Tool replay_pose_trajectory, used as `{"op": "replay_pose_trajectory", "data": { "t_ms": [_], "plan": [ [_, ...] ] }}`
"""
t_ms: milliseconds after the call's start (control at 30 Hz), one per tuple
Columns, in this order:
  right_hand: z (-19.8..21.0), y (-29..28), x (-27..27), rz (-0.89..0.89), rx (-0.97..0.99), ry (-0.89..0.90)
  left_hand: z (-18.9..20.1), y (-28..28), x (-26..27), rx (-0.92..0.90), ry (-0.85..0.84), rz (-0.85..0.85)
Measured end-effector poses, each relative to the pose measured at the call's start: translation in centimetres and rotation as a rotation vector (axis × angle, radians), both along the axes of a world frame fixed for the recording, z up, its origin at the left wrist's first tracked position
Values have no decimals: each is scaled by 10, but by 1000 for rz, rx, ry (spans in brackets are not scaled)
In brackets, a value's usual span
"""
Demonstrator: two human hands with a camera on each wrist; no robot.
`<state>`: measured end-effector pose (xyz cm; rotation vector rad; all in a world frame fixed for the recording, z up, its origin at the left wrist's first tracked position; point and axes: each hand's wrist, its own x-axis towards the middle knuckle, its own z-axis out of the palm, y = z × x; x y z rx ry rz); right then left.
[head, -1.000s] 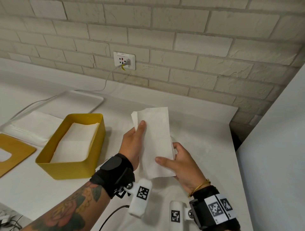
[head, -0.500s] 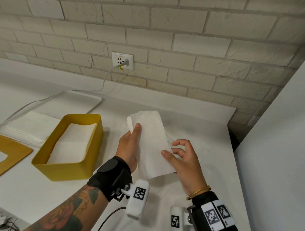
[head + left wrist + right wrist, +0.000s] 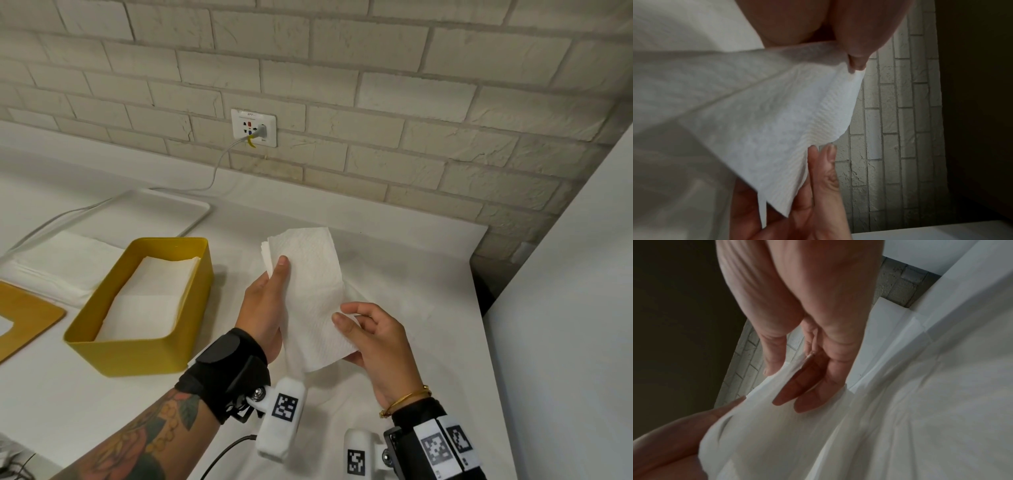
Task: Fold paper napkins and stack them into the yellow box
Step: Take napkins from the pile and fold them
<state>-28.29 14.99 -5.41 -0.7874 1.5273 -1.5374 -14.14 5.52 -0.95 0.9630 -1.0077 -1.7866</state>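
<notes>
Holding a folded paper napkin above the white counter, our left hand pinches its left edge, thumb on top. Our right hand cups its lower right corner, fingers loosely curled. The yellow box, already holding napkins, sits just to the left.

The head view is bright and evenly lit, sharp across the middle; soft shadows fall beside the yellow box and under the napkin onto the white tabletop. The brick wall bends at the edges from the wide lens. Both wrist views are dimmer, with dark, murky corners. In the left wrist view the near paper smears with blur while the bricks stay crisp. The right wrist view is soft throughout.
</notes>
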Motion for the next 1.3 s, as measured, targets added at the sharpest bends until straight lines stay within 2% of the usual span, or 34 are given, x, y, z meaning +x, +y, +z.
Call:
{"op": "replay_pose_trajectory", "data": {
  "t_ms": [533, 900, 1033, 1133, 1300],
  "plan": [
    [2, 5, 3, 58, -37, -25, 2, -1, 2, 65, 27, 12],
    [6, 12, 0, 134, 65, 187, 5, -9, 3, 53, -26, 41],
    [9, 11, 6, 191, 43, -10, 5, -11, 2, 45, -11, 71],
    [11, 8, 20, 149, 2, -138, 8, -12, -1, 57, 18, 88],
    [11, -3, 43, 5, -50, -106, 17, -14, -7, 80, 63, 98]
  ]
}}
